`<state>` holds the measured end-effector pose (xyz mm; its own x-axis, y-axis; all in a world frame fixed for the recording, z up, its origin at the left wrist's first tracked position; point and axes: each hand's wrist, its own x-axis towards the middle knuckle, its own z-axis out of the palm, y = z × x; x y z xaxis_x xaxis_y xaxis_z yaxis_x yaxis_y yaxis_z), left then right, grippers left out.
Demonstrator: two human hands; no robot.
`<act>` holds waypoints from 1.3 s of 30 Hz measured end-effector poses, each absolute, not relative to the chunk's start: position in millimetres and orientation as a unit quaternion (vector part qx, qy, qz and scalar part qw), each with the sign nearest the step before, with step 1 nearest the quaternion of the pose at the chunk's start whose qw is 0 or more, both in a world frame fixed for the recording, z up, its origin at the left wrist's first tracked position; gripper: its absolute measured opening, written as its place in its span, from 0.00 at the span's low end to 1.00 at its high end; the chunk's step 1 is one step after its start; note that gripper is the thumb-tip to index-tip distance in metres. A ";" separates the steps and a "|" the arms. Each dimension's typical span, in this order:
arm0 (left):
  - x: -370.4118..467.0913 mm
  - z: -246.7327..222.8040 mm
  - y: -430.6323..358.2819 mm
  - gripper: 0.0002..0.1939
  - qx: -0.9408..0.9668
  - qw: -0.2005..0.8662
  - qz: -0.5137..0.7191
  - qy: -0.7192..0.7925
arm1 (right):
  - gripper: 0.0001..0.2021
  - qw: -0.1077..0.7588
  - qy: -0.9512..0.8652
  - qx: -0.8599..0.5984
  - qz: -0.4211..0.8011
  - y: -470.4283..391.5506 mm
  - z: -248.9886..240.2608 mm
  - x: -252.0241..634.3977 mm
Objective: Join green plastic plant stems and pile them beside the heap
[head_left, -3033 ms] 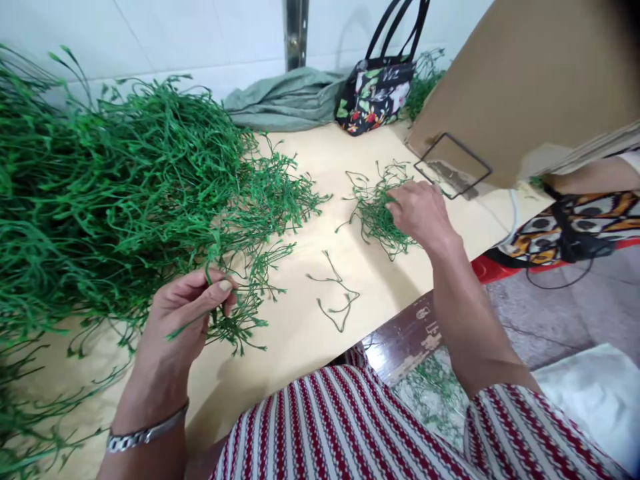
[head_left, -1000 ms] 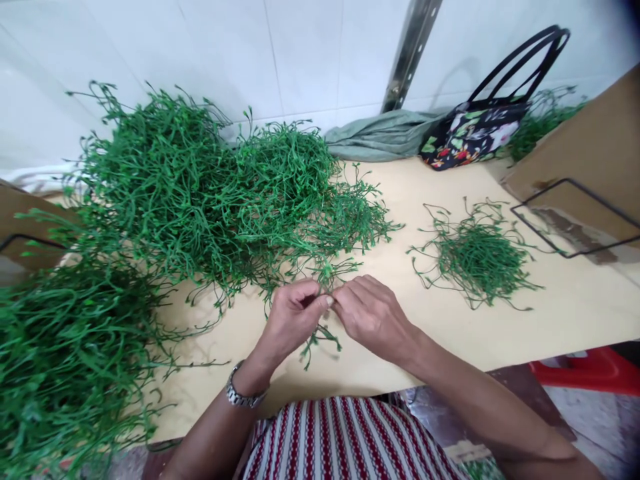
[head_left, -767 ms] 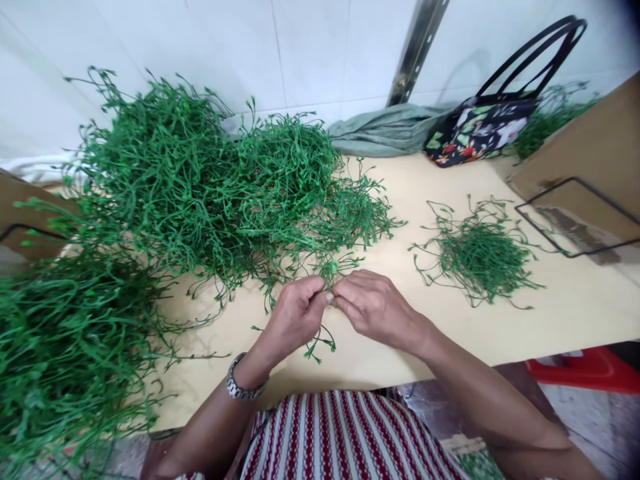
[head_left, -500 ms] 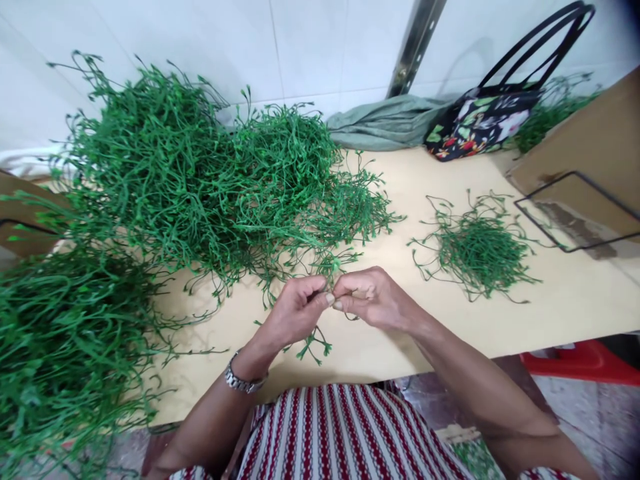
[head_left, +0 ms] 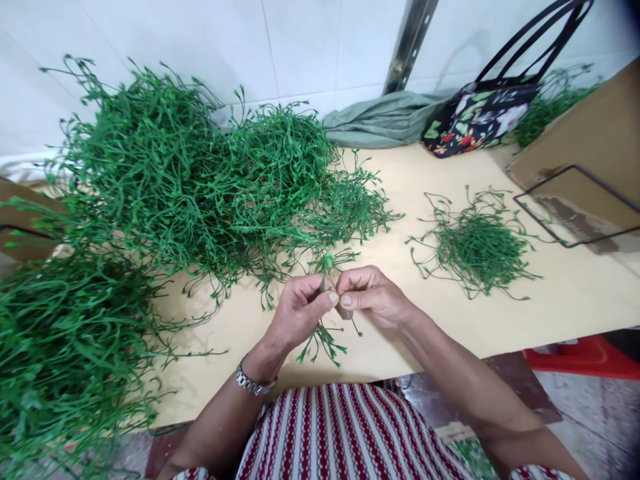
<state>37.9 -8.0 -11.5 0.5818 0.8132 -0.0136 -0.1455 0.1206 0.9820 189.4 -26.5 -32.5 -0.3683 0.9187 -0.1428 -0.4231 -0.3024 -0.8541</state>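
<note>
In front of my chest, my left hand (head_left: 300,312) is closed in a pinch on a green artificial-looking plant sprig (head_left: 325,341). Its branched tips hang below the fingers, and a pale green top stands above them. My right hand (head_left: 374,297) is pinched too, thumb and forefinger touching the left fingertips. A thin dark stem shows under that pinch; the exact grip point is hidden by the fingers. To the right lies a small heap of thin green stems (head_left: 477,248). A large tangled pile of green sprigs (head_left: 175,180) fills the far left.
Another green pile (head_left: 70,340) spreads over the near left of the pale tabletop (head_left: 400,253). Against the wall lie a grey-green cloth (head_left: 385,121) and a floral handbag (head_left: 480,120). A cardboard box (head_left: 585,147) and black wire frame (head_left: 565,243) stand at right, a red stool (head_left: 580,357) below.
Both hands stay together at nearly the same spot. The sprig has turned, with its lower tips swung a little to the right and more of its top showing above the fingers.
</note>
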 end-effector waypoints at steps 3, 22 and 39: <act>41.6 -9.6 -11.2 0.11 0.518 0.714 0.375 0.286 | 0.10 0.476 -0.341 -0.307 0.750 -27.9 -34.5 186.0; 37.4 -4.5 -2.4 0.11 0.552 0.684 0.382 0.285 | 0.04 0.500 -0.680 -0.413 0.341 -36.0 -21.0 193.2; 32.1 -5.0 -2.0 0.07 0.797 0.360 0.352 0.334 | 0.07 0.403 -0.698 -0.467 0.362 -37.6 -14.3 193.1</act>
<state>32.1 -2.0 -5.0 0.5288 0.7861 0.3201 0.2799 -0.5175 0.8086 193.1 -37.6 -14.3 -0.2382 0.9450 0.2241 0.3608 0.3003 -0.8830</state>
